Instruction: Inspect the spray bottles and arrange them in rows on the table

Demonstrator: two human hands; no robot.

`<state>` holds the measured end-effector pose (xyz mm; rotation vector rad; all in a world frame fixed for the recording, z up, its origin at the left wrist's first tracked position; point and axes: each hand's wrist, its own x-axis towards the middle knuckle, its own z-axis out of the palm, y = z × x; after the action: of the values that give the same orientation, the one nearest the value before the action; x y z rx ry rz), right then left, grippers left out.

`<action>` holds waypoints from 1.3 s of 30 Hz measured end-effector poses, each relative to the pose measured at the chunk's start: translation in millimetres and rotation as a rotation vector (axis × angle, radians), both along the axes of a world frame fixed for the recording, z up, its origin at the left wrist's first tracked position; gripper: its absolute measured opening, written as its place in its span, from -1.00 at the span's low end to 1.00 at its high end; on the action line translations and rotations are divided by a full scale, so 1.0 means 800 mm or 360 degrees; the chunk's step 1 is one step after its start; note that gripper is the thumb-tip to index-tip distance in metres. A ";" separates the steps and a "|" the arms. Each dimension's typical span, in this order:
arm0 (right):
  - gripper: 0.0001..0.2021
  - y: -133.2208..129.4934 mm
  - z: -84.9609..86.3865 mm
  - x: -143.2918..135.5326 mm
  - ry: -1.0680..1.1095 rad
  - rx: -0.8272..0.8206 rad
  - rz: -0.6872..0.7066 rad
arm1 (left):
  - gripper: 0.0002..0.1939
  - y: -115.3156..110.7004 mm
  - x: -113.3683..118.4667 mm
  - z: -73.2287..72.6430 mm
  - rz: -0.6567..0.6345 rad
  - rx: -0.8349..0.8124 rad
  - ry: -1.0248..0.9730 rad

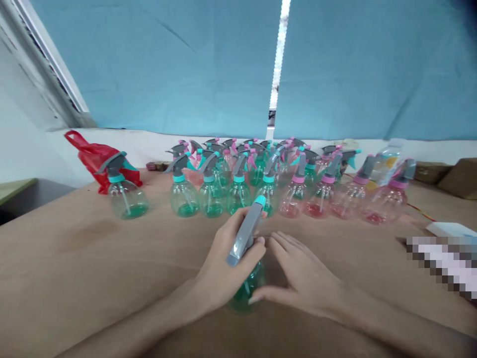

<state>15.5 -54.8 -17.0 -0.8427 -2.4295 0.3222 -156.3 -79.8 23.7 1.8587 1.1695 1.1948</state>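
A green spray bottle [246, 293] with a grey trigger head and a teal nozzle stands at the near middle of the table. My left hand [227, 258] is closed round its neck, just under the grey head. On the bottle's right side, my right hand [301, 276] has its fingers stretched out, with the thumb at the lower body. Beyond my hands runs a front row of bottles, green ones [184, 199] with teal collars on the left and pink ones [316, 201] with pink collars on the right.
More spray bottles crowd behind the front row. One green bottle [128, 201] stands apart at the left, before a red plastic bag [97, 158]. A large clear bottle [387, 161], brown boxes [462, 179] and a white object [452, 230] are on the right of the brown table [149, 258].
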 end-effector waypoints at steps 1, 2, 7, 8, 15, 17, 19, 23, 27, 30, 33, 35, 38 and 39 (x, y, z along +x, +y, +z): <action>-0.36 0.006 -0.005 0.012 -0.0040 -0.0055 0.0021 | -0.68 0.002 0.004 0.000 -0.0004 -0.0006 0.0000; -0.36 0.013 -0.010 0.025 -0.0069 -0.0102 0.0014 | -0.68 0.005 0.008 0.000 -0.0001 -0.0015 0.0003; -0.41 0.048 -0.043 0.086 -0.0182 -0.0350 -0.0121 | -0.71 0.022 0.027 0.000 0.0050 -0.0059 -0.0029; -0.39 0.055 -0.050 0.095 -0.0203 -0.0370 -0.0147 | -0.71 0.026 0.031 -0.001 0.0063 -0.0055 -0.0024; -0.29 0.083 -0.082 0.120 -0.0234 -0.0362 -0.0210 | -0.71 0.052 0.047 0.007 0.0098 -0.0058 0.0140; -0.28 0.083 -0.083 0.119 -0.0235 -0.0351 -0.0213 | -0.71 0.058 0.048 0.009 0.0058 -0.0032 0.0155; -0.28 0.082 -0.081 0.119 -0.0247 -0.0344 -0.0214 | -0.72 0.062 0.048 0.010 0.0040 -0.0032 0.0191; -0.30 0.080 -0.080 0.118 -0.0218 -0.0297 -0.0204 | -0.85 0.069 0.049 0.009 -0.0011 -0.0087 0.0194; -0.32 0.080 -0.079 0.116 -0.0216 -0.0264 -0.0226 | -0.90 0.074 0.052 0.013 -0.0074 -0.0064 0.0213; -0.30 0.080 -0.075 0.115 -0.0280 -0.0285 -0.0235 | -0.91 0.075 0.053 0.015 -0.0041 -0.0051 0.0231; -0.28 0.079 -0.072 0.114 -0.0335 -0.0308 -0.0243 | -0.95 0.076 0.053 0.013 0.0032 -0.0060 0.0230; -0.29 0.079 -0.073 0.113 -0.0315 -0.0306 -0.0253 | -0.94 0.077 0.054 0.009 0.0055 -0.0080 0.0217; -0.32 0.079 -0.076 0.114 -0.0293 -0.0291 -0.0265 | -0.87 0.076 0.055 0.006 0.0064 -0.0103 0.0185; -0.33 0.079 -0.076 0.114 -0.0295 -0.0287 -0.0269 | -0.85 0.076 0.056 0.005 0.0071 -0.0105 0.0179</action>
<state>107.0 8.5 -78.1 -1.1967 -2.5029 0.4200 -111.8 -19.0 28.0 1.8798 1.3022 1.0743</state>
